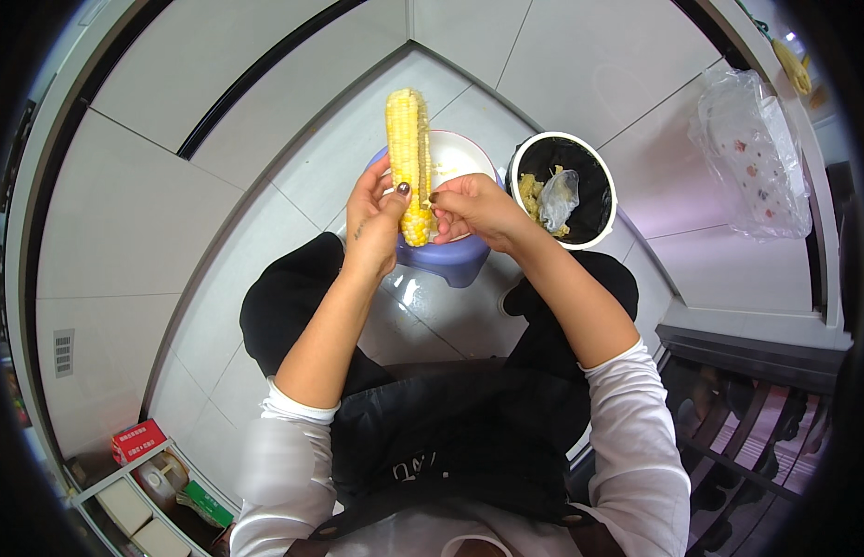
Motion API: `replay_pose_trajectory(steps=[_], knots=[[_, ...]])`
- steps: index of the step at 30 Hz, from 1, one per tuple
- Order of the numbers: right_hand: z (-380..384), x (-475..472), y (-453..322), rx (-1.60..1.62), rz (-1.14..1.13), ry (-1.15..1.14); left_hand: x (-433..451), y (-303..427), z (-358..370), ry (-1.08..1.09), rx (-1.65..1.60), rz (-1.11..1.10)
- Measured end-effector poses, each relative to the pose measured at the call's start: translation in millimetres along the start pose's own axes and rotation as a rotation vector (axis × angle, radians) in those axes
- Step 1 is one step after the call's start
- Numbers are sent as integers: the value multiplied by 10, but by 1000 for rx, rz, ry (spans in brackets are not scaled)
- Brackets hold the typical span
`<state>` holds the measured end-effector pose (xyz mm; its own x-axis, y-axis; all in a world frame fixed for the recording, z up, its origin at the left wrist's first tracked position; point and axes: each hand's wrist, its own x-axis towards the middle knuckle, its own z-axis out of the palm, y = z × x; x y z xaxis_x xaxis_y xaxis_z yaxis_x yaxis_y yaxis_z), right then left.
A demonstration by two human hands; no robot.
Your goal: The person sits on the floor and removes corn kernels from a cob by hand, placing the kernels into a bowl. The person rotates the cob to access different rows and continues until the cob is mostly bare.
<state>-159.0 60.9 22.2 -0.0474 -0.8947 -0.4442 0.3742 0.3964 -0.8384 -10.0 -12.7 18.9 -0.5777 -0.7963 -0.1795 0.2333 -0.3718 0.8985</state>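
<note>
An ear of yellow corn [406, 146] stands nearly upright in my left hand [372, 226], whose thumb lies across its front. Down its right side runs a furrow where kernels are gone. The thumb and forefinger of my right hand [473, 209] pinch at kernels low on that side. Beneath the corn, a white bowl [463, 150] with a red rim holds a few loose kernels; my hands partly hide it. It rests on a purple plastic stool [446, 257] between my knees.
Right of the stool, a white-rimmed bin [611, 188] with a black liner holds corn scraps and a clear plastic bag. Another clear plastic bag [755, 160] hangs on the right cabinet. Cabinet fronts meet in a corner ahead. A storage rack [160, 480] stands lower left.
</note>
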Motion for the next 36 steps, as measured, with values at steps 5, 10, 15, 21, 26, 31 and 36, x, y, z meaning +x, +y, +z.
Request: replay_pose_trajectory(steps=[5,10,15,21,26,31,36], knots=[[-30,-51,-52,24,-141,63,17,34,-30,52,-74,-86],[-107,-91,-80,-369,-268,189,20,72,-10,91,-156,-157],[13,-75,-60,-563,-647,197,29,34,-37,96,-187,-175],[54,-80,-74,-603,-671,83,10,35,-22,49,-118,-171],[53,-84,-67,-662,-626,111,7,-5,-41,0,-85,-160],[60,-112,-111,-873,-753,78,26,-26,-68,2,-106,-149],[8,-62,-36,-850,-657,72,-2,-28,4,6,-29,-19]])
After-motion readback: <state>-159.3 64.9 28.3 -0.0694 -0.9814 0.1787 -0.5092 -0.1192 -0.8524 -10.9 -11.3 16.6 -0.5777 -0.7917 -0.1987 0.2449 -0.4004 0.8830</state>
